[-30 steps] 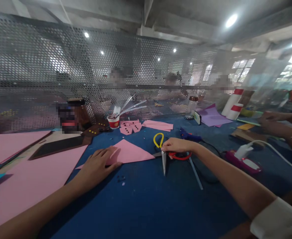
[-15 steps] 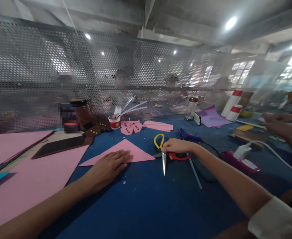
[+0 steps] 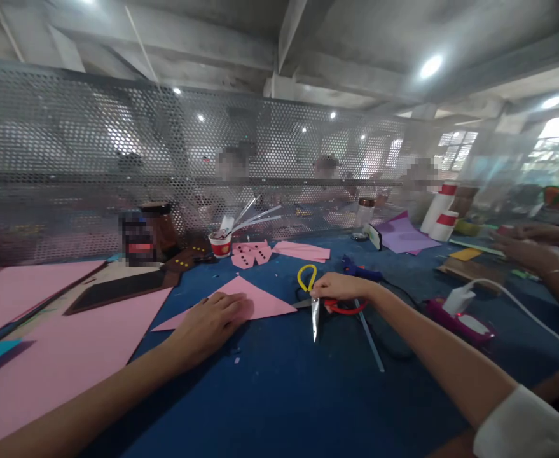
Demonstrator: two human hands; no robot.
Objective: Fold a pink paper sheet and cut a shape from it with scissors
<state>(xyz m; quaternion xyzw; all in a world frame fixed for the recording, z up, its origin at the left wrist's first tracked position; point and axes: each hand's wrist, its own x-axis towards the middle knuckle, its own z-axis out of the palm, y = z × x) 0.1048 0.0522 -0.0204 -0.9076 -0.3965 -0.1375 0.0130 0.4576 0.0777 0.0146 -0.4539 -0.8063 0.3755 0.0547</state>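
A folded pink paper triangle (image 3: 264, 301) lies on the blue table. My left hand (image 3: 215, 318) rests on it, palm down, fingers stretched out over its middle. My right hand (image 3: 334, 286) is at the triangle's right corner, its fingers pinched on scissors near the base of the blades. One silver blade (image 3: 315, 321) points toward me; a yellow handle loop (image 3: 306, 278) shows beyond my fingers. A red loop (image 3: 346, 308) sits under my hand, and a darker blade reaches the paper's corner. Whether both loops belong to one pair, I cannot tell.
Large pink sheets (image 3: 69, 369) and a dark phone-like slab (image 3: 117, 291) are at left. Behind stand a paper cup (image 3: 220, 245) and dotted pink paper pieces (image 3: 250, 254). A blue glue gun (image 3: 362, 270) and purple power strip (image 3: 460, 321) are at right, near another person's hands (image 3: 527, 248).
The whole view has tilted up slightly, so everything sits a little lower. Both my hands keep their places on the paper and the scissors.
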